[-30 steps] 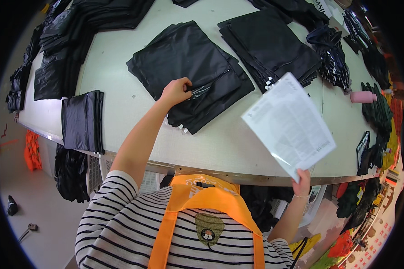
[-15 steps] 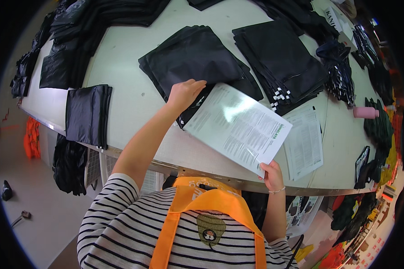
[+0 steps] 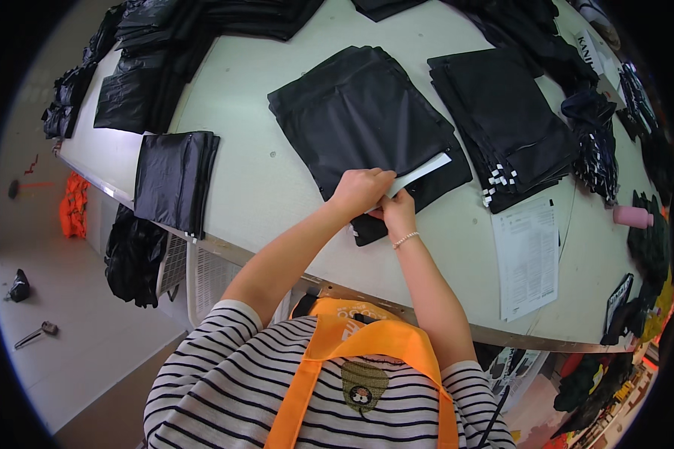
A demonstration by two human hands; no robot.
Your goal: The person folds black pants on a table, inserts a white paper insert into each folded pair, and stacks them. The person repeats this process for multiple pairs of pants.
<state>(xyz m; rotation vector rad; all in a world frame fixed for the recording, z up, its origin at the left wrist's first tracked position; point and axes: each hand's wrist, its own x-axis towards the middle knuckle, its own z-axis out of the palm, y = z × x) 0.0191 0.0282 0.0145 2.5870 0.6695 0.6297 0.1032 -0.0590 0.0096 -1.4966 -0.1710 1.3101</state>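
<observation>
A stack of flat black fabric pieces (image 3: 352, 112) lies in front of me on the table. At its near edge my left hand (image 3: 363, 191) is closed, fingers curled over the top piece's edge. Just to the right, my right hand (image 3: 398, 211) pinches the white printed sheet (image 3: 425, 170). Only a narrow white strip of that sheet shows, between the top black piece and the dark fabric below; the rest is covered. My two hands are touching or nearly so, and some fingertips are hidden.
More printed sheets (image 3: 528, 262) lie at the right, below a second black stack (image 3: 505, 112) with white tabs. Folded black pieces (image 3: 174, 179) sit by the left edge. A pink bottle (image 3: 633, 216) and a white box (image 3: 600, 63) stand far right. The curved table edge (image 3: 236, 253) runs before me.
The sheet, earlier broadly visible, now lies mostly under the top black piece. My right hand has moved left and up, beside my left hand. The whole view has shifted.
</observation>
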